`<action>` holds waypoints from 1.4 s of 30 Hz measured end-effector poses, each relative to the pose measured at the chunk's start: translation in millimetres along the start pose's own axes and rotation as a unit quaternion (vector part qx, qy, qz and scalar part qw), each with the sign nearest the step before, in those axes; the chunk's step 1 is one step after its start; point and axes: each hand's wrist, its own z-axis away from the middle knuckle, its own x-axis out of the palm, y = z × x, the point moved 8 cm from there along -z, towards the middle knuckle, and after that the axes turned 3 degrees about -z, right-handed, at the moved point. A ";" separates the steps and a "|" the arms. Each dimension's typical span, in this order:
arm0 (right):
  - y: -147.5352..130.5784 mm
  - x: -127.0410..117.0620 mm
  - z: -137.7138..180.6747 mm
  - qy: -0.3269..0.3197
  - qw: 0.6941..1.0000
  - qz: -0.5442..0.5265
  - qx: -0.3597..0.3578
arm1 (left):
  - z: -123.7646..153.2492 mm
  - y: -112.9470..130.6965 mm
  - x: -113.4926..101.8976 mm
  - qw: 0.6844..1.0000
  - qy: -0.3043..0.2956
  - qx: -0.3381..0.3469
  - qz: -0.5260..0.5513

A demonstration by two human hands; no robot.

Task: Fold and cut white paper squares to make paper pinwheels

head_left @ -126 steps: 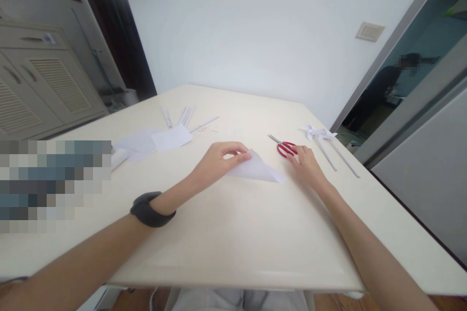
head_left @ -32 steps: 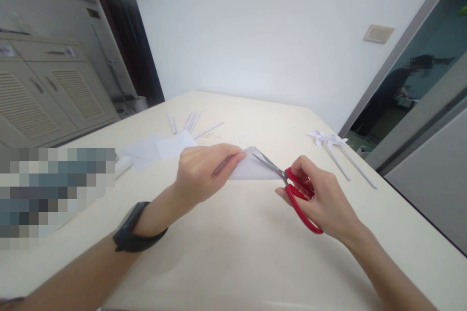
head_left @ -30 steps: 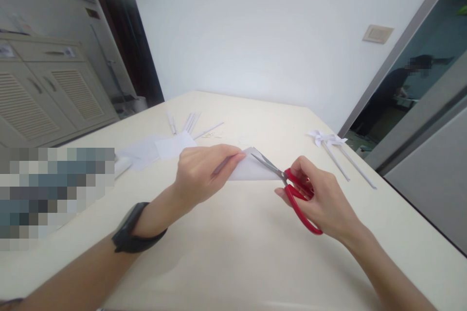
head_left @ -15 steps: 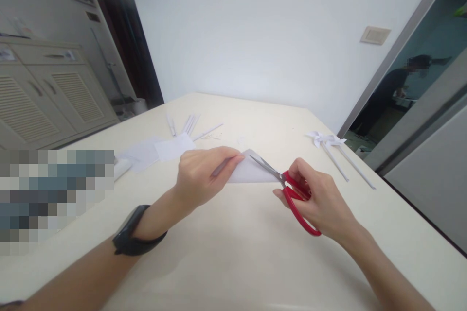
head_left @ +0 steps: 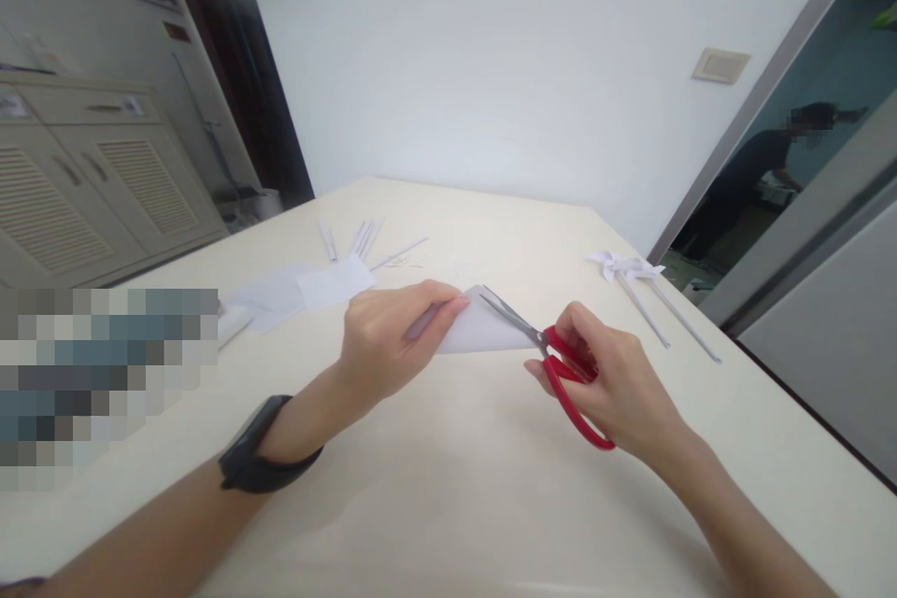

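Note:
My left hand [head_left: 392, 336], with a dark band on its wrist, pinches a white sheet of paper [head_left: 483, 329] near its top corner, between thumb and fingers. The paper looks folded, with a straight lower edge. In my right hand [head_left: 609, 374] are red-handled scissors [head_left: 571, 406], my fingers through the loops. Their blades are slightly apart and point up-left at the paper's corner, close to my left fingertips. Whether the blades have the paper between them is hard to make out.
White paper sheets [head_left: 336, 282] lie at the left, with several thin paper sticks [head_left: 364, 238] behind them. Two white paper pinwheels [head_left: 631, 269] on sticks rest at the right of the table [head_left: 448, 505]. Beyond the doorway a person [head_left: 753, 168] bends forward.
The scissor blades have parted slightly near the tips. Both hands and the paper have stayed almost in place.

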 end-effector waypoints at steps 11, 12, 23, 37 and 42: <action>-0.4 -2.0 0.3 0.004 1.000 0.010 -0.004 | 0.7 -0.7 0.6 1.000 -0.001 -0.003 -0.001; -0.5 -1.9 0.2 0.004 1.000 0.011 -0.005 | 0.8 -0.8 0.8 1.000 -0.002 -0.004 -0.001; 30.2 -15.7 -8.0 0.035 0.994 -0.071 0.079 | 0.9 -0.1 2.0 1.000 -0.011 -0.002 0.004; 100.0 27.0 -16.7 -0.059 0.992 0.048 0.097 | 8.5 11.0 22.9 0.989 -0.112 0.024 0.094; 94.5 27.0 -16.2 -0.066 0.993 0.000 0.095 | 15.2 11.2 37.2 0.974 -0.182 0.003 0.137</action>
